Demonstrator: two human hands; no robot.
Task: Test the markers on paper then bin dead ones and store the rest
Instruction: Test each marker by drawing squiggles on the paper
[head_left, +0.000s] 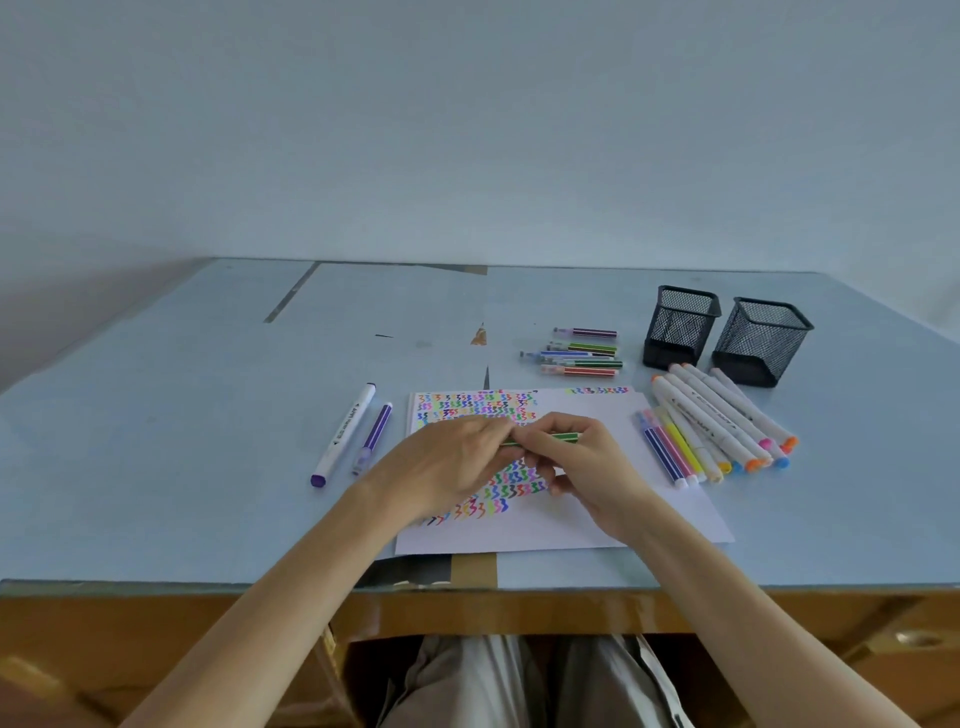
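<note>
Head view: left hand (457, 457) and right hand (576, 462) both grasp one green striped marker (558, 437) above scribbled paper (597, 514), two mesh cups (680, 327) upper right.

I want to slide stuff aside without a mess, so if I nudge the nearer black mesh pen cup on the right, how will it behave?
The nearer mesh cup looks empty and is thin wire mesh, so it is probably light and should slide easily. It stands tall on a narrower base, so a push near the rim might tip it. The white markers lie close in front, so it could bump and roll them.
</note>
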